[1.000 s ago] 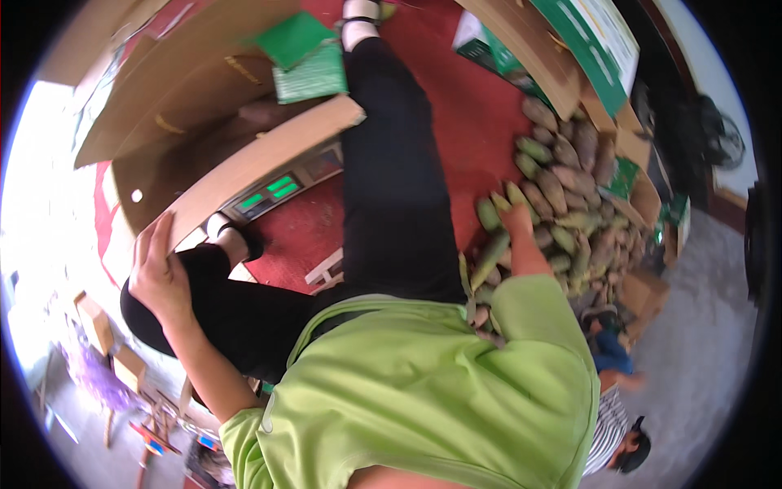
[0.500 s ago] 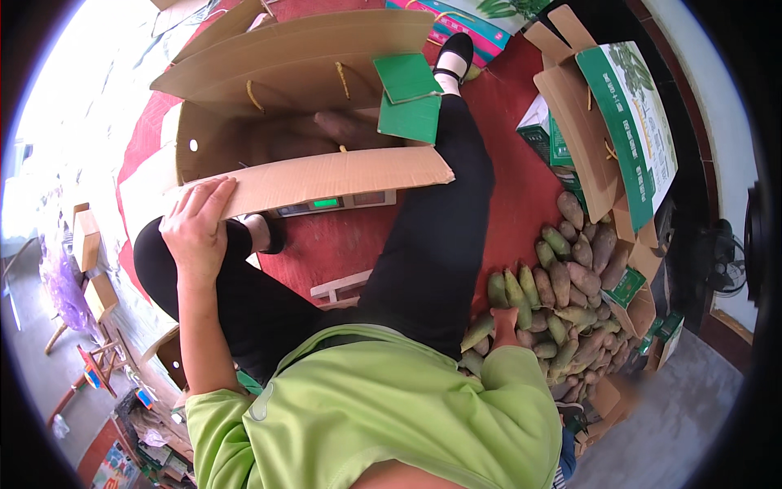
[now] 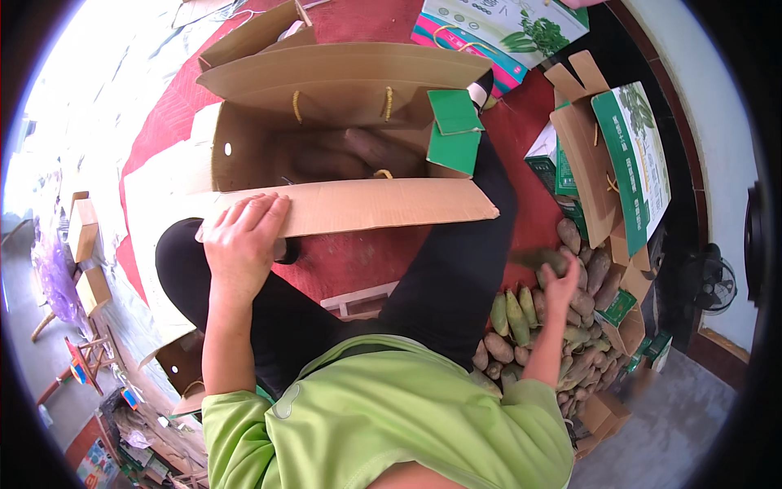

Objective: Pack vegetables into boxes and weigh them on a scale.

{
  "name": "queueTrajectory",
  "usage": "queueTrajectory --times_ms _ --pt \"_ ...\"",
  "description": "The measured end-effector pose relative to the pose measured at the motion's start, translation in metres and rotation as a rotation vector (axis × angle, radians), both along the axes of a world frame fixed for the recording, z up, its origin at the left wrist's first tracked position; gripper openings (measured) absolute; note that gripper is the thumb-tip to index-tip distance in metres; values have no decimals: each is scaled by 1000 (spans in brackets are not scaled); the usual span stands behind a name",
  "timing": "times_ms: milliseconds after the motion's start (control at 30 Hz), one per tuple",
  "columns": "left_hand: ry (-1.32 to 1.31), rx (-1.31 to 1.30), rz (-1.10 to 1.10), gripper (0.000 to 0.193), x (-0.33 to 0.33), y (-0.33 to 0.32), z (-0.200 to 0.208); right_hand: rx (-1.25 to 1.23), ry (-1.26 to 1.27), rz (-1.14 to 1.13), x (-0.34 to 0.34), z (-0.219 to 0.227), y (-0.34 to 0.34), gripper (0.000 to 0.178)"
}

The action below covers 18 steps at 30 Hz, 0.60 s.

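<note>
An open cardboard box [image 3: 244, 151] with yellow rope handles sits in front of me. Inside lie a few brownish-red root vegetables [image 3: 381, 152], partly in shadow. My left hand [image 3: 244, 236] grips the left end of the box's near flap [image 3: 383, 209], fingers over its top and thumb out of sight. On the right, my right hand [image 3: 560, 277] is closed round one end of a dark green radish [image 3: 533, 258], blurred by motion. The hand is over a heap of green radishes [image 3: 516, 316] and brown-skinned roots [image 3: 498, 348] on the red floor covering.
Another open carton [image 3: 590, 155] with a green-and-white side stands beyond the heap. Flat printed boxes [image 3: 505, 33] lie at the far right. A small fan [image 3: 710, 279] is by the wall. Purple plastic [image 3: 54, 265] and small cartons [image 3: 83, 230] stand at the left.
My right hand has risen from the heap with a green radish in it. The box appears further right and lower, my left hand still on its flap. The lit scale display beneath is now hidden.
</note>
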State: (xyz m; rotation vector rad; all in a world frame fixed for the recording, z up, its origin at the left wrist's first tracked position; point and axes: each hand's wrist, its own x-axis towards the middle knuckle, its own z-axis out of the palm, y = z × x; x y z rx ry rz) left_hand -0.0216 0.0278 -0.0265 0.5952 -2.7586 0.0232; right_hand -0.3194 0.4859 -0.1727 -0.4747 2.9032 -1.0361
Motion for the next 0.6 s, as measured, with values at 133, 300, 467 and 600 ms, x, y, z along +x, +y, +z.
queueTrajectory --times_ms 133,300,467,600 --pt "1 20 -17 25 -3 0 -2 -240 62 46 -16 141 -76 53" --pt "-17 78 -40 27 1 -3 -3 -516 130 407 -3 257 -173 58" --pt "-8 109 -50 26 3 -4 -4 -269 202 874 22 260 -300 51" --pt "3 136 -33 27 1 -5 -3 -113 213 1169 45 203 -386 46"
